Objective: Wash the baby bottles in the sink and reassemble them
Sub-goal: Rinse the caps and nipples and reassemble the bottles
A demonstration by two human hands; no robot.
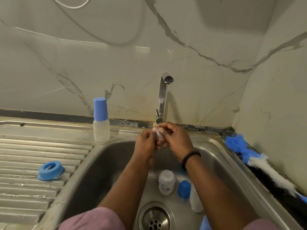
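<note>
Under the tap [162, 100], over the steel sink [106, 156], my left hand [146, 143] and my right hand [176, 138] both pinch a small clear teat [159, 136]; most of it is hidden by my fingers. An assembled baby bottle with a blue cap [101, 120] stands upright on the sink's back rim. A blue screw ring [50, 170] lies on the ribbed drainboard [25, 155]. In the basin lie an open clear bottle [166, 182], a blue cap [183, 189] and a second bottle [196, 201], partly behind my right forearm.
A blue and white bottle brush [259, 161] lies along the counter at the right, by the wall corner. The drain [155, 218] sits at the front of the basin. Something blue [205, 223] shows at the bottom edge. Marbled wall panels stand close behind.
</note>
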